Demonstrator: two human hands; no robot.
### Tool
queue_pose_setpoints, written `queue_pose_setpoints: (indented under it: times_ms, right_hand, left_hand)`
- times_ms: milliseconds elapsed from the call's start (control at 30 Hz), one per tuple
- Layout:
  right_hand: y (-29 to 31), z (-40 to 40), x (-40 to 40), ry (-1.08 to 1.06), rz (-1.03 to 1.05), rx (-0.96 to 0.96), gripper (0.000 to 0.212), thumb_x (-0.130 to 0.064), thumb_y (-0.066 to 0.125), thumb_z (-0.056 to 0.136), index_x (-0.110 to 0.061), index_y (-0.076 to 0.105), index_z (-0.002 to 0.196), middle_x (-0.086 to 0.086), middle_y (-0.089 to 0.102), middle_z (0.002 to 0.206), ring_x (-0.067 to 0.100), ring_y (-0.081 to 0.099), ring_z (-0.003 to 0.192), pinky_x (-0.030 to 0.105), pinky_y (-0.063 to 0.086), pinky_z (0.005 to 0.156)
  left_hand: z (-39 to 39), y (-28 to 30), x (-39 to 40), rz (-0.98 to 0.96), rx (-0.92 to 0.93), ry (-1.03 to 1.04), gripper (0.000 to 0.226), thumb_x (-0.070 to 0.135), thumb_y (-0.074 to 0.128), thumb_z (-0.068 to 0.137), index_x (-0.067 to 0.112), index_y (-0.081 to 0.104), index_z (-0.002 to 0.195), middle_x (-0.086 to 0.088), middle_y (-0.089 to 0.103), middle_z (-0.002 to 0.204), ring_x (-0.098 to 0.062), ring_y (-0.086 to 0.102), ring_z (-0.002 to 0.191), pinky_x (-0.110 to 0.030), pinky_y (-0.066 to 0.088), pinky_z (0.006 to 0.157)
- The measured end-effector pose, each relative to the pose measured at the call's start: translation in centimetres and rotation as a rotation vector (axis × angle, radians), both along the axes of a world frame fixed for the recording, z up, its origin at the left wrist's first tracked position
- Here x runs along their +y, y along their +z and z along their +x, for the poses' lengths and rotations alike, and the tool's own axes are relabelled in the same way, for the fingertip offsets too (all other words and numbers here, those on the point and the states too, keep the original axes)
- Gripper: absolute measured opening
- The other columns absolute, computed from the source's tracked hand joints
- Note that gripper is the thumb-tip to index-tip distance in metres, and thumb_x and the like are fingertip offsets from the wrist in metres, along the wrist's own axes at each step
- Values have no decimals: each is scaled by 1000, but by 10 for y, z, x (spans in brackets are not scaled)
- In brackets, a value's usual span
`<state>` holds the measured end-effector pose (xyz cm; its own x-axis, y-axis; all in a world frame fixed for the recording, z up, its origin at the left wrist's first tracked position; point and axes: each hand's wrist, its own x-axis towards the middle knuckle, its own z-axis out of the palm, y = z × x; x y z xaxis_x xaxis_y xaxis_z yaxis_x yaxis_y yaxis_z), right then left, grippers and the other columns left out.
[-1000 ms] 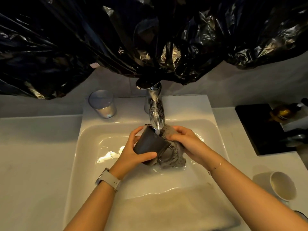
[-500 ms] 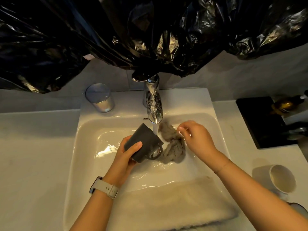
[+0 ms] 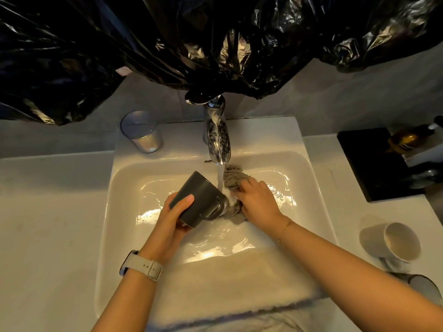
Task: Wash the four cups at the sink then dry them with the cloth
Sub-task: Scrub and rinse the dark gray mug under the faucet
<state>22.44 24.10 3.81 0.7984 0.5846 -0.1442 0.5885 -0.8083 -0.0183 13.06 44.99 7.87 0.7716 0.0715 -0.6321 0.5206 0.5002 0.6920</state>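
1. The left hand has its fingers wrapped round the dark cup, tilted over the sink beside the tap's stream.
2. The right hand has its fingers curled, grasping the wet grey cloth just beside the cup.
3. A white cup lies on the table at right.

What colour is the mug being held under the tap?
Dark grey; the mug shows clearly in the head view.
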Motion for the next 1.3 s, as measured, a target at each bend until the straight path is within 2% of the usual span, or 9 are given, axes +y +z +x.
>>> queue_pose_setpoints:
  times_ms: [100,267,433,700,800,900,967,1100,1300]
  right_hand:
    - [-4,2,-5,111,-5,-57,27,-17,90,44,-14,73,65,4,63,83,27,61,80,29,24,67]
    - [30,9,-23,205,268,119,9,-18,58,95,-9,60,94,8,61,99,24,55,95,38,45,93]
    - [90,16,-31,-54,508,273,15,-28,35,104,-17,43,97,-3,53,72,21,51,65,35,39,60]
    - [127,26,-21,-522,1049,357,16,-30,34,104,-22,46,98,-7,56,88,2,55,80,22,45,73]
    - [140,9,-13,-482,1123,307,15,-28,31,105,-22,44,100,-9,49,86,-11,51,73,11,44,70]
    - [138,-10,1,-367,1135,393,15,-29,32,105,-22,43,99,-3,53,90,11,59,80,33,54,68]
    - [127,-23,10,-268,1129,490,13,-25,35,105,-20,47,100,-6,54,97,10,58,86,28,53,68]
    - [97,-40,18,-94,967,424,19,-38,44,97,-29,61,99,-31,53,101,5,42,109,25,37,95]
    - [85,-35,26,-367,1213,495,12,-8,64,88,-18,68,95,-6,58,102,6,53,104,19,45,93]
  left_hand:
    - [0,0,1,-14,8,13,75,45,80,57,27,55,125,-9,59,128,-26,61,113,-34,56,78]
    - [0,1,4,-3,8,-2,61,41,75,67,27,55,123,-10,58,129,-27,60,113,-35,56,79]
    - [-3,7,3,-2,4,-7,66,43,76,66,26,54,126,-11,56,131,-30,58,117,-36,56,80]
    - [-7,21,-2,56,-6,-34,53,43,73,80,25,51,124,-13,56,129,-30,59,115,-40,54,87]
    - [-1,27,-7,107,-16,-79,61,49,72,77,22,47,127,-12,57,126,-30,61,112,-43,56,90]
    - [8,34,-18,161,-20,-114,63,54,66,80,20,45,128,-9,59,120,-27,65,106,-42,59,83]
    - [14,36,-26,201,-24,-113,55,54,60,84,20,45,125,-6,62,116,-24,67,103,-39,60,77]
    - [21,31,-31,231,-42,-93,65,63,58,83,17,47,127,-8,63,120,-22,68,105,-35,60,69]
    - [25,30,-34,292,-79,-108,59,61,57,80,19,48,120,-6,62,114,-18,69,96,-34,60,69]
